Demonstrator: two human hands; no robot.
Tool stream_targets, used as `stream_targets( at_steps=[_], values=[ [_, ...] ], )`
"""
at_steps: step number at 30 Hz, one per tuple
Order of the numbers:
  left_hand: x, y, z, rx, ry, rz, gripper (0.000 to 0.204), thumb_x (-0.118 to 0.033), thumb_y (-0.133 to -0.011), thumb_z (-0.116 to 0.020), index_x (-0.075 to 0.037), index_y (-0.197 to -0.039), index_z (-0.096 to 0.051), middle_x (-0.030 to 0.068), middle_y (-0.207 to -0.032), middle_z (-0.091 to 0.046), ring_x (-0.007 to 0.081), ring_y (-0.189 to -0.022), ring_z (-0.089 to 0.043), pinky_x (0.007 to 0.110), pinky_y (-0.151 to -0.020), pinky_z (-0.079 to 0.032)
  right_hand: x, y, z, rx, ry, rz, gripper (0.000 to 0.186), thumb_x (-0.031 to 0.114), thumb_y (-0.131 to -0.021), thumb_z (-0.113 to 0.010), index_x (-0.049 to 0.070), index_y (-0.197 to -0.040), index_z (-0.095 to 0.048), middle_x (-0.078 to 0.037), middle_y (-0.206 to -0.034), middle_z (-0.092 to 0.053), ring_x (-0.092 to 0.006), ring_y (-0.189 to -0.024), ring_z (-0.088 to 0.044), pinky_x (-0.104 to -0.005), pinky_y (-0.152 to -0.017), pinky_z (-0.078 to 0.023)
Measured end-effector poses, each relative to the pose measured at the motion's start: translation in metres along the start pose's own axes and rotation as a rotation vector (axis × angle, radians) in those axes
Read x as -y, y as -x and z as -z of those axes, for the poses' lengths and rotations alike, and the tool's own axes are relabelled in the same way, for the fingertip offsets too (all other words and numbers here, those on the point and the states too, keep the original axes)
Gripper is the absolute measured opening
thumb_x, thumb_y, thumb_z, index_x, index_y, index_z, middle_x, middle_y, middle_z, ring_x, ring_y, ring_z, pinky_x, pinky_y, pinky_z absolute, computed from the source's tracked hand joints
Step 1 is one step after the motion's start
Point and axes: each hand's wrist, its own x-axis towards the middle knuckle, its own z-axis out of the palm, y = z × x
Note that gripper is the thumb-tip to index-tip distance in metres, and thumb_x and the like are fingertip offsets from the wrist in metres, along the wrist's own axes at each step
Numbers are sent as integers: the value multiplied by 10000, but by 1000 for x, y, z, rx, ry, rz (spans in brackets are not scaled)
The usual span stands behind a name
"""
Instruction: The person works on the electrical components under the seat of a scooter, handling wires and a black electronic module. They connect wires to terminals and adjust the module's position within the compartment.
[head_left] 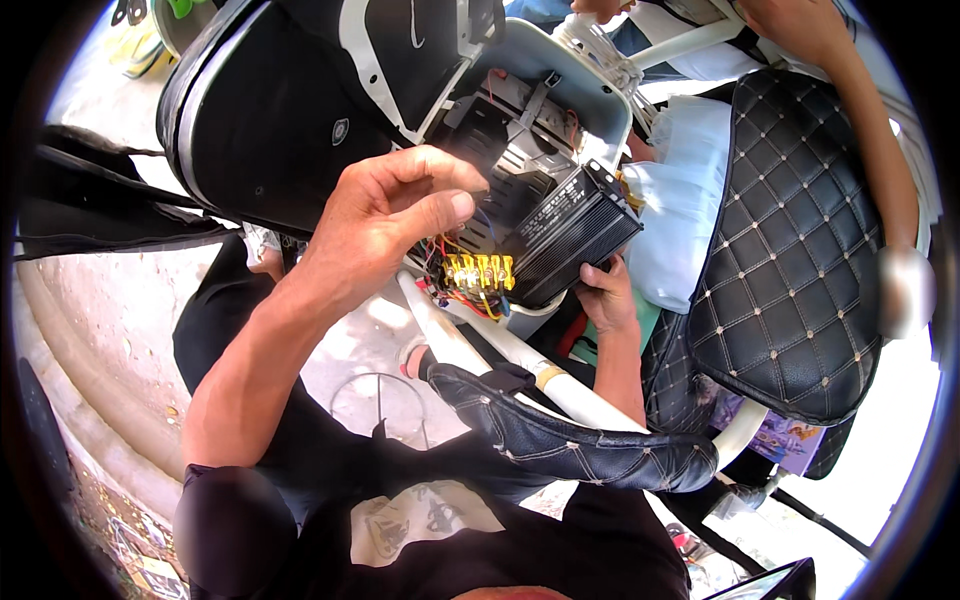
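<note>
My left hand is raised over the open compartment, its thumb and index finger drawn together in a pinch. Whatever they hold, if anything, is too small to make out. Just below is a yellow terminal block with screws, bundled with thin coloured wires. My right hand grips the lower right end of a black finned electronic controller box, thumb on its side and the other fingers mostly hidden. The box lies tilted across the near edge of the grey compartment, which has metal brackets and loose wires inside.
A black seat is tipped up at the left. White frame tubes and a black padded bar cross in front of me. A quilted black cushion stands at the right. Another person's arm reaches down beside it.
</note>
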Motion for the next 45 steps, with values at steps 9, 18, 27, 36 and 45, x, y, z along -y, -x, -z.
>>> stream_targets(
  at_steps=[9, 18, 27, 36, 45],
  values=[
    [9, -1, 13, 10, 30, 79, 197, -121, -1009, -738, 21, -1145, -744, 40, -1029, -727, 97, -974, -670, 289, -932, -544, -12, -7, 36, 52, 11, -10, 704, 66, -822, -895, 12, -1442, -565, -129, -1363, -705, -330, -1271, -681, -525, -1121, -525],
    [28, -15, -6, 65, -139, 4, 156, -43, -1017, -687, 56, -1127, -736, 73, -1015, -744, 107, -897, -679, 297, -865, -556, -12, -15, 35, 62, -6, -35, 739, 107, -814, -925, 52, -1462, -573, -108, -1371, -714, -323, -1272, -683, -523, -1125, -520],
    [43, -20, -28, 123, -355, -119, 186, -57, -930, -665, 46, -1076, -716, 195, -1012, -738, 318, -942, -730, 427, -847, -557, -15, -20, 37, 87, -27, -53, 729, 117, -815, -931, 53, -1452, -581, -99, -1362, -717, -311, -1267, -688, -512, -1131, -526],
    [42, -24, -29, 201, -528, -81, 212, -35, -903, -674, 45, -1093, -721, 216, -1017, -750, 350, -984, -752, 438, -892, -572, -20, -20, 44, 78, -25, -81, 736, 135, -813, -938, 60, -1451, -579, -78, -1358, -714, -294, -1265, -688, -501, -1107, -547],
    [41, -24, -27, 209, -513, -48, 229, -19, -874, -643, 54, -1075, -726, 216, -958, -775, 349, -936, -776, 441, -861, -584, -19, -18, 41, 105, -18, -65, 799, 164, -794, -953, 45, -1477, -556, -90, -1402, -685, -300, -1305, -658, -512, -1151, -508]
  ],
)
